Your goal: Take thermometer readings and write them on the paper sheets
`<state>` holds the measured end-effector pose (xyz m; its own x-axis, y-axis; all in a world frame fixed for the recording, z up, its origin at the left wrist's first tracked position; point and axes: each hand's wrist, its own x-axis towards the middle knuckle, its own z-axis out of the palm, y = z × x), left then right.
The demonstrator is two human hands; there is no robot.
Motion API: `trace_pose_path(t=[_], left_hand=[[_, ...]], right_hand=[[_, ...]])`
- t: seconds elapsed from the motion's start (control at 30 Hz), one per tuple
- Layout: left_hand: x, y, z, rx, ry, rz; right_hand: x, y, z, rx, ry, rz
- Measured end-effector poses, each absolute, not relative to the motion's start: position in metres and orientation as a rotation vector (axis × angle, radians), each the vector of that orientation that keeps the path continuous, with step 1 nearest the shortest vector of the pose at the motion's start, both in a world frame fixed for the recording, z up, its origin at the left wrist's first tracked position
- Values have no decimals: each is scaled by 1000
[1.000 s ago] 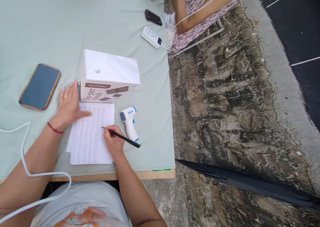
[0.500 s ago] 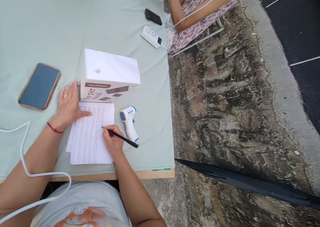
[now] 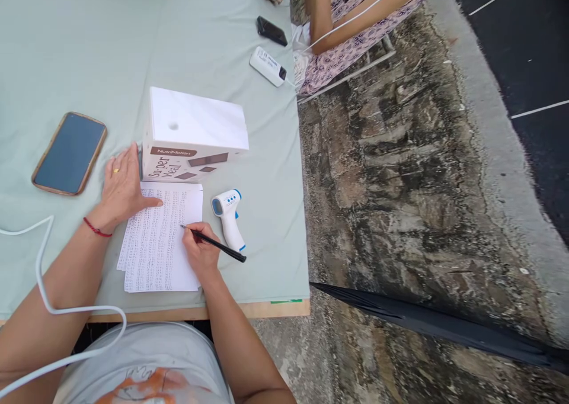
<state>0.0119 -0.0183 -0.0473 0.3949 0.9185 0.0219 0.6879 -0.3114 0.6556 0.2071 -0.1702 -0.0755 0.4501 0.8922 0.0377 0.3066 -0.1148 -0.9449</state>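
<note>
My right hand [image 3: 202, 253] grips pen [image 3: 224, 248] at paper stack [image 3: 149, 262], just near side of box [image 3: 200, 118]; my left hand [image 3: 122, 188] spread flat, thumb on paper. Loose sheets could skid if thumb lifts (edges look uneven).

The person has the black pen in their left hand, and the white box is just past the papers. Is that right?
Not quite: the head view shows the black pen in the person's right hand, not the left. The white box is just past the papers.
</note>
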Motion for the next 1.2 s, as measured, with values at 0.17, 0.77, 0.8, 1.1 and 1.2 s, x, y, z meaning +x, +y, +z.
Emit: trace_pose_path(t=[0.17, 0.77, 0.8, 1.1, 1.2], left_hand=[[14, -19, -43, 2097, 1409, 490], [12, -17, -51, 2073, 1388, 569], [12, -17, -52, 2072, 1388, 574], [13, -17, -49, 2082, 1398, 528], [12, -16, -49, 2081, 1394, 522]], right_hand=[[207, -170, -75, -1652, -1051, 700], [206, -170, -74, -1668, -1015, 682], [206, -170, -73, -1667, -1002, 681], [208, -169, -75, -1663, -1018, 717], [207, -169, -74, -1633, -1000, 705]])
